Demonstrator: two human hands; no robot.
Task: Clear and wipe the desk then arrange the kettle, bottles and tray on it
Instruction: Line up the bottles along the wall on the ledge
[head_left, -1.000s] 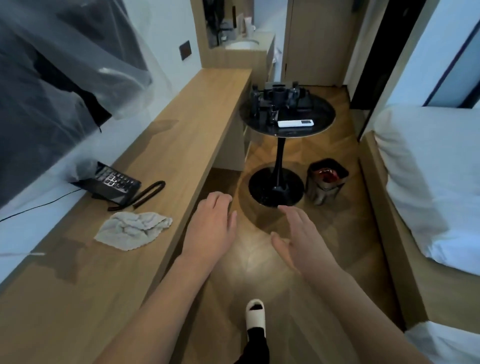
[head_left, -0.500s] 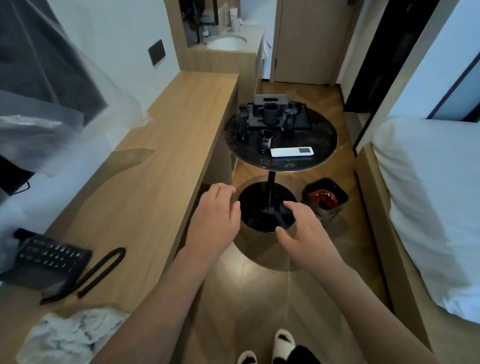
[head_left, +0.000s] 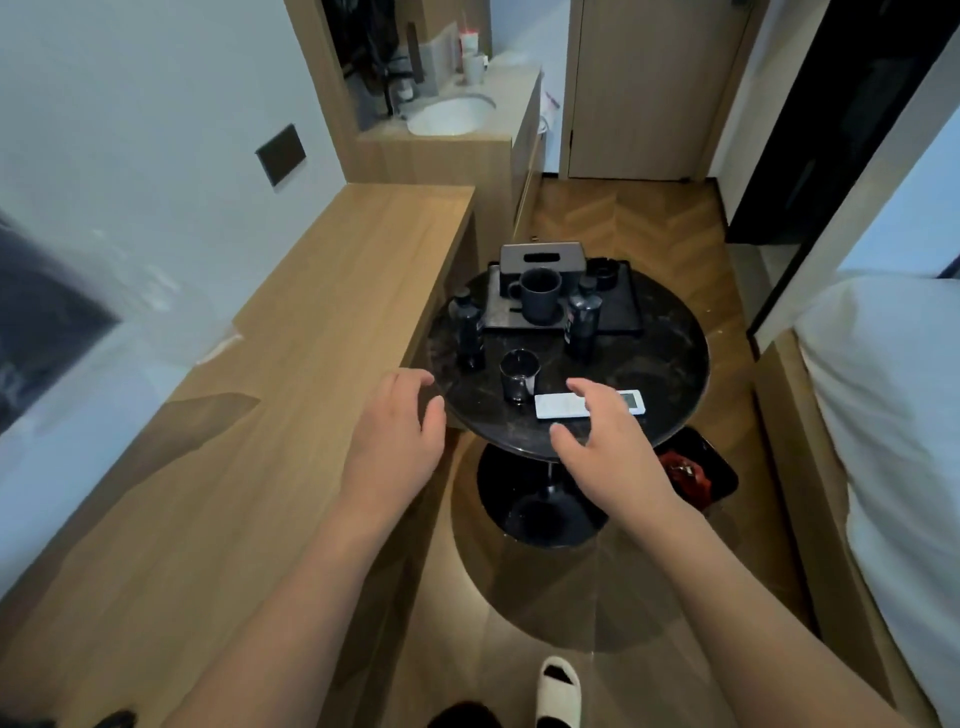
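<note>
Black tray holding dark mug, two dark bottles upright, both hands' grip loose, empty

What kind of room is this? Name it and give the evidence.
Most likely a hotel room: a bed with white linen, a washbasin just beyond the long desk, and a tray of cups on a round side table.

the right hand hides the middle of the white remote; bottle labels are unreadable.
</note>
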